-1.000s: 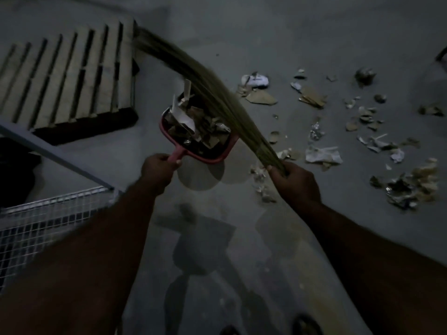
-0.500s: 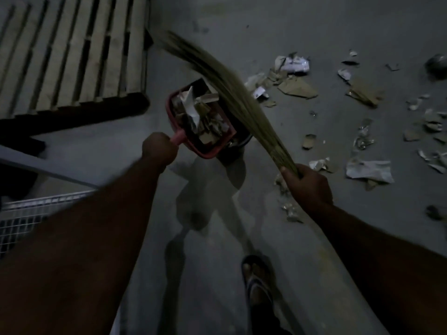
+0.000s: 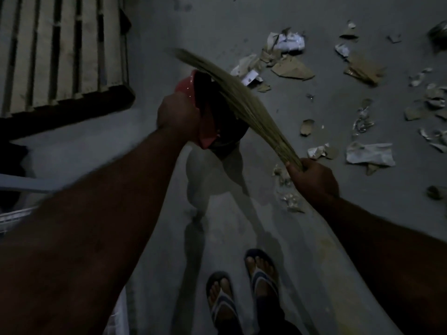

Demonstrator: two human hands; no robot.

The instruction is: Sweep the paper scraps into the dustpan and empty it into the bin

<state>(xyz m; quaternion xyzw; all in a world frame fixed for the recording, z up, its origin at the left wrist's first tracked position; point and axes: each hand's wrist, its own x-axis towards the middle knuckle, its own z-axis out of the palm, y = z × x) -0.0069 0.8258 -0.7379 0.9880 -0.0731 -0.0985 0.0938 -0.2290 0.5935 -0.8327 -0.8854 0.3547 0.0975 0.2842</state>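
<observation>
Head view — left hand [image 3: 177, 117] grips tilted dustpan [image 3: 187, 84]; right hand [image 3: 313, 180] clenches broom [image 3: 242, 93] (lying across it).

There is one broom [image 3: 242, 97], one red dustpan [image 3: 186, 85], one dark bin [image 3: 229, 141] and one wooden pallet [image 3: 60, 52], the last at the far left corner of the floor [image 3: 169, 189]. Two grips show, the left grip [image 3: 177, 117] and the right grip [image 3: 312, 180], and two sandals [image 3: 262, 274] at the floor's near edge. The paper scraps [image 3: 368, 153] number well over a dozen, scattered toward the floor's far right; dimness and blur prevent an exact count.
</observation>
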